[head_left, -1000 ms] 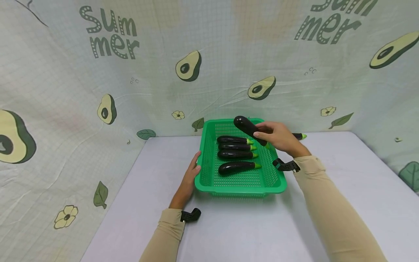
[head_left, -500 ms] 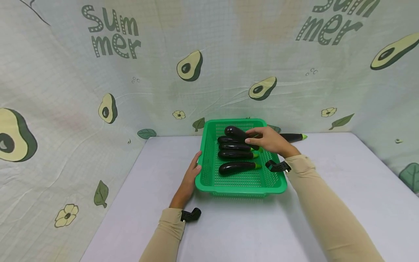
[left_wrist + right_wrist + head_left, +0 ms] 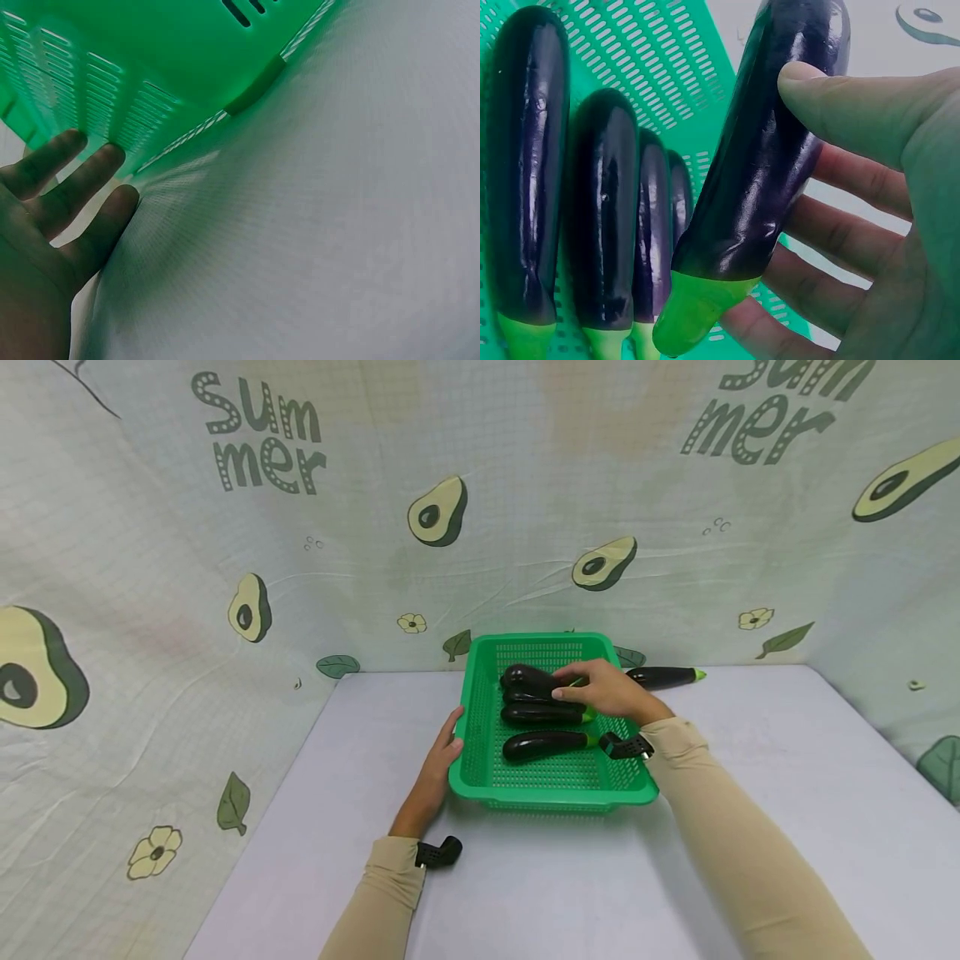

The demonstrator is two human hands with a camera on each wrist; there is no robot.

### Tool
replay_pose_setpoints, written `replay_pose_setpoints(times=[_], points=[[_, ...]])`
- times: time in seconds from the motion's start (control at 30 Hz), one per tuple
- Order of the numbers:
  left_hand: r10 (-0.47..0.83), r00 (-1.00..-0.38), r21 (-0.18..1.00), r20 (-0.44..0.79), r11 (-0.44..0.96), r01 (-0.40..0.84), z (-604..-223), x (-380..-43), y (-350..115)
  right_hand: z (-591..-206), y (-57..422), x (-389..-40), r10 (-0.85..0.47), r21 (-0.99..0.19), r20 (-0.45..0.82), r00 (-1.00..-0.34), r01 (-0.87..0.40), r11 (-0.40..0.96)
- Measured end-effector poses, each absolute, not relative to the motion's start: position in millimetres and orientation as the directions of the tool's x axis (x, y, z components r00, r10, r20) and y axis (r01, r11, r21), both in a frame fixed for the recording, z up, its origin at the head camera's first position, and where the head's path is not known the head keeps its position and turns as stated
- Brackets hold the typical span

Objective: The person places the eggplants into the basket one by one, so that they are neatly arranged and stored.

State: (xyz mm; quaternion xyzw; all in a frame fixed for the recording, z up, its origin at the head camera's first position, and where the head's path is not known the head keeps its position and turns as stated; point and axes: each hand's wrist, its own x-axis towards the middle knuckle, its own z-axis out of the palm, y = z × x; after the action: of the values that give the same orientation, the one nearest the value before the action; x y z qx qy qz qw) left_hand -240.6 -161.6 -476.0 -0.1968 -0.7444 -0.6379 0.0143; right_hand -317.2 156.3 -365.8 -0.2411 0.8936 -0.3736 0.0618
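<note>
A green perforated plastic basket [image 3: 555,797] stands on the table with several dark purple eggplants inside. My right hand [image 3: 603,687] is over the back half of the basket, gripping an eggplant [image 3: 757,172] between thumb and fingers near its green stem end. In the head view the held eggplant overlaps the rear ones of the row. Nearer the front lie two more, one eggplant [image 3: 543,714] and a separate one [image 3: 546,745]. My left hand [image 3: 435,768] touches the basket's left side, its fingers [image 3: 82,184] spread along the outer wall.
Another eggplant [image 3: 667,677] lies on the white table [image 3: 525,893], behind my right wrist and right of the basket. A printed cloth backdrop [image 3: 517,585] rises at the table's back edge and along the sides.
My right hand has carried its eggplant down and to the left, from above the basket's right rim to the rear eggplants inside. The left hand has kept its place.
</note>
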Motion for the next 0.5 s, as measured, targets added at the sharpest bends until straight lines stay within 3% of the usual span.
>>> replay_pose_setpoints(times=[0.5], points=[[0.275, -0.914, 0.937, 0.297, 0.1, 0.334, -477.3, -239.5, -161.9, -375.3, 146.4, -319.8, -0.509, -0.591, 0.048, -0.859, -0.435, 0.679]])
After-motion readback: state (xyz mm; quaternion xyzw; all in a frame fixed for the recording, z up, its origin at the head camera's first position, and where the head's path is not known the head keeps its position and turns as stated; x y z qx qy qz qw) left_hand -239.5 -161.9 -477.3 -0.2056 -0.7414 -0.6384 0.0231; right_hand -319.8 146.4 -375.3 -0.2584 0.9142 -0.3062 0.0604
